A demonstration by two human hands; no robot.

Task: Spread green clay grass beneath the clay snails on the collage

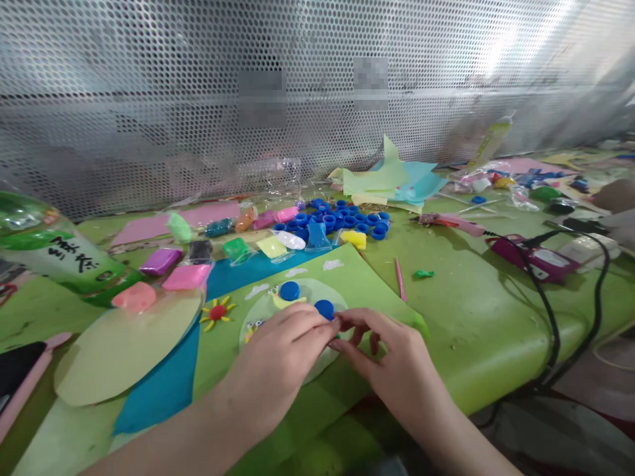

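Note:
My left hand (285, 347) and my right hand (391, 350) meet over a green paper sheet (357, 277), fingertips touching in a pinch. What sits between them is hidden; a speck of green shows there. Just beyond the fingertips lies a blue bottle cap (325, 309) on a pale round paper (310, 291). Farther left on that round, another blue cap (289, 291) forms the shell of a yellow clay snail (274, 299). A second clay figure with eyes (252, 328) is partly covered by my left hand. A yellow-rayed clay sun (217, 313) decorates the sheet's left side.
Several blue caps (347, 217) are heaped behind the sheet, beside clay packets (272, 246). A green-labelled bottle (64, 251) leans in at left, near a pale paper oval (124, 350). To the right are a pink stick (400, 281), a glue gun (454, 223) and a black cable (548, 317).

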